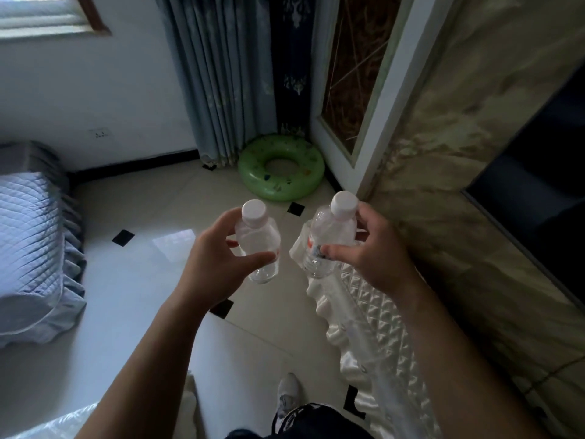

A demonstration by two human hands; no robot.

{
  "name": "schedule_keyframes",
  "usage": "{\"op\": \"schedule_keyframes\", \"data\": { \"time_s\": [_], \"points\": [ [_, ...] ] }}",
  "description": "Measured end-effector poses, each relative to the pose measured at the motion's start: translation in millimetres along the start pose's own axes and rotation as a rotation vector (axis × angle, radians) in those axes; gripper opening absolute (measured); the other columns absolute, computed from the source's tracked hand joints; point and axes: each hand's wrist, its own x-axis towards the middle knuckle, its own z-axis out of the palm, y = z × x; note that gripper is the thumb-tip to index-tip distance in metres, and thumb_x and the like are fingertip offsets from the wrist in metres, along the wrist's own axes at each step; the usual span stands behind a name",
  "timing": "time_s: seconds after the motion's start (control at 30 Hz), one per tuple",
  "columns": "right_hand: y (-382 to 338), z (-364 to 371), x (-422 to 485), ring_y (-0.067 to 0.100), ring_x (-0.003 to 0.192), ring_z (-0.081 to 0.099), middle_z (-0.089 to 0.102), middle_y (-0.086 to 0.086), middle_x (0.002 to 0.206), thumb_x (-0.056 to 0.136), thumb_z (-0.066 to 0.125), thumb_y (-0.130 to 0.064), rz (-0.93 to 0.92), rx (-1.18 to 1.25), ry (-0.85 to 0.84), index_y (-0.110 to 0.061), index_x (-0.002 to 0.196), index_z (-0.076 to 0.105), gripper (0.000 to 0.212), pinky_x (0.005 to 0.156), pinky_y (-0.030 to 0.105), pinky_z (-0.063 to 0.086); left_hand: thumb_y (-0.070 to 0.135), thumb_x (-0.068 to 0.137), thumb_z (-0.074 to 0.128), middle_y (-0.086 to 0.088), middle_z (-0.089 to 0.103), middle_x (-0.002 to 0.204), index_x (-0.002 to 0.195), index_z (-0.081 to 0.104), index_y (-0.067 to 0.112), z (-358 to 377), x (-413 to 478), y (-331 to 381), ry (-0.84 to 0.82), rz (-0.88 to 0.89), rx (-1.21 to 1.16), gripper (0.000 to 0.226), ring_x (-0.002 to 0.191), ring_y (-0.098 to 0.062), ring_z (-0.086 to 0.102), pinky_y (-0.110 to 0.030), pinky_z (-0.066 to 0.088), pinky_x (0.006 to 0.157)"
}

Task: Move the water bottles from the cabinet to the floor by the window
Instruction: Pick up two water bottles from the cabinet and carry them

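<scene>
Looking down from the head view, the left hand (218, 258) is wrapped round a small clear plastic water bottle with a white cap (258, 242). The thumb is on the near side and the fingers are on the far side, so the bottle stands up and cannot slip. The right hand (367, 251) grips a second clear plastic bottle with a white cap and a bit of red label (329, 239) the same way, with its thumb pressed on the front. Both bottles are up in the air, side by side but apart, above the shiny pale tiled floor (152, 280). One bottle in each hand likely means two can go in one trip. The shiny white cabinet with bumpy diamond shapes (373, 312) sits under the right arm. The window (38, 14) is far off at the top left, beside the long grey-blue curtain (221, 74). A green blow-up swim ring (281, 167) lies in the corner. The bottles are not on the floor yet, so I think the carrying is about halfway done.
</scene>
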Motion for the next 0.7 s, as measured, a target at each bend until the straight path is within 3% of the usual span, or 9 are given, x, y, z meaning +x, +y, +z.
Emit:
{"op": "schedule_keyframes", "data": {
  "time_s": [0.4, 0.7],
  "points": [
    [-9, 49, 120, 0.011, 0.099, 0.065, 0.069, -0.013, 0.102, 0.057, 0.087, -0.033, 0.015, -0.042, 0.005, -0.029, 0.114, 0.061, 0.063, 0.086, 0.042, 0.056, 0.043, 0.053, 0.085, 0.017, 0.068, 0.109, 0.120, 0.058, 0.036, -42, 126, -45, -0.026, -0.037, -0.096, 0.072, 0.101, -0.008, 0.065, -0.041, 0.055, 0.089],
    [-39, 116, 217, 0.006, 0.095, 0.066, 0.070, -0.010, 0.101, 0.062, 0.089, -0.023, 0.055, -0.048, 0.024, -0.027, 0.114, 0.061, 0.059, 0.080, 0.025, 0.055, 0.044, 0.054, 0.084, 0.016, 0.068, 0.108, 0.118, 0.058, 0.036, -110, 232, -95, -0.075, -0.006, -0.126, 0.070, 0.100, -0.010, 0.066, -0.044, 0.055, 0.089]
  ]
}}
